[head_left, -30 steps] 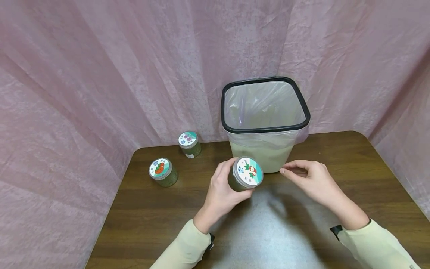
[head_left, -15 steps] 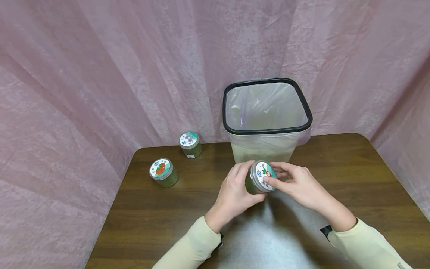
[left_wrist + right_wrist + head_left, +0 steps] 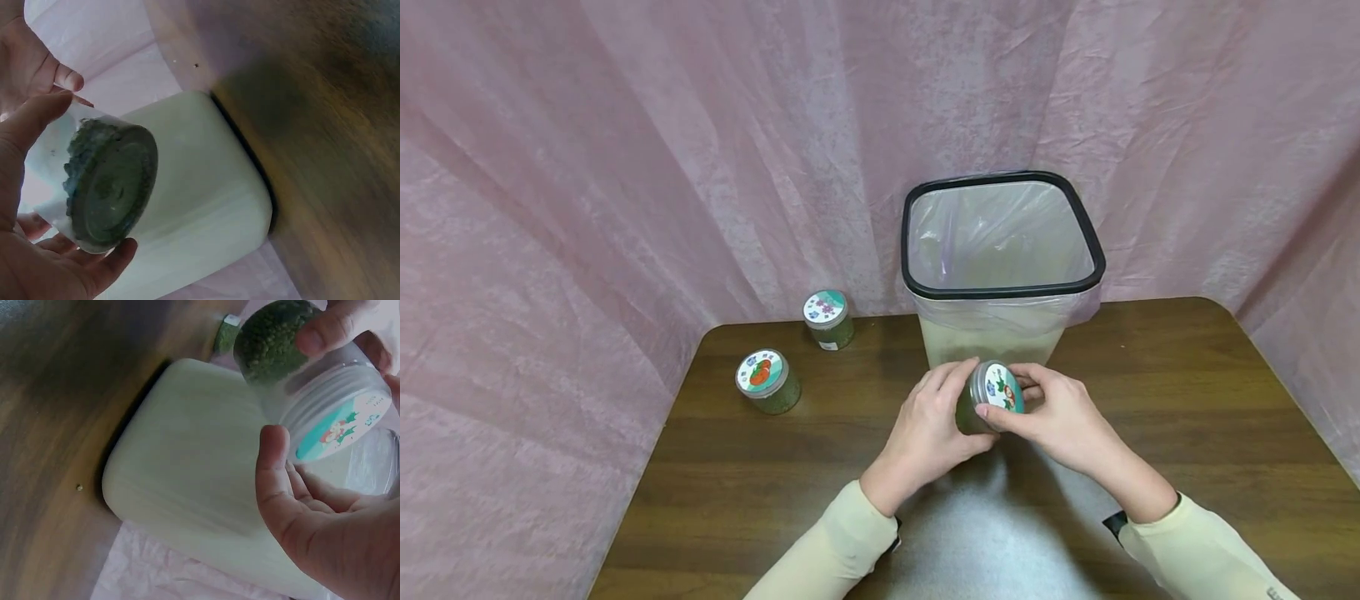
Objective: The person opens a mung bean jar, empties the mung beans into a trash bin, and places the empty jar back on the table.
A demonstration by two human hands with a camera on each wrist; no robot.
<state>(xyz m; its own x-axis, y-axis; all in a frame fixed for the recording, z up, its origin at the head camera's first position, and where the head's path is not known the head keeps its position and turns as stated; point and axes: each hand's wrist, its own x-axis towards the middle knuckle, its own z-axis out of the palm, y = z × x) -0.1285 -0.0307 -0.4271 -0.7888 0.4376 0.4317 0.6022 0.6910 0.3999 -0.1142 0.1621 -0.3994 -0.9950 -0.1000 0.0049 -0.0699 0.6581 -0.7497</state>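
Note:
A clear screw-top jar [image 3: 269, 356] with green granules inside is raised above the table in front of the bin. My left hand [image 3: 925, 425] grips its body, thumb on one side and fingers on the other. The jar tilts, its base [image 3: 115, 194] facing the left wrist camera. My right hand [image 3: 1063, 417] is at the lid [image 3: 1003, 387], which bears a white and teal label; thumb and fingers hold its edge from opposite sides. The far fingertips are partly hidden behind the lid.
A cream bin [image 3: 992, 333] with a black rim and a clear liner stands at the table's back edge. Two similar jars stand to the left: a tomato-label jar [image 3: 767, 383] and a flower-label jar [image 3: 829, 320]. A pink curtain [image 3: 737, 167] hangs behind the wooden table [image 3: 715, 500].
The left hand has carried the jar to the right and tilted it. My right hand has come from beside the bin to the lid and taken hold of its edge.

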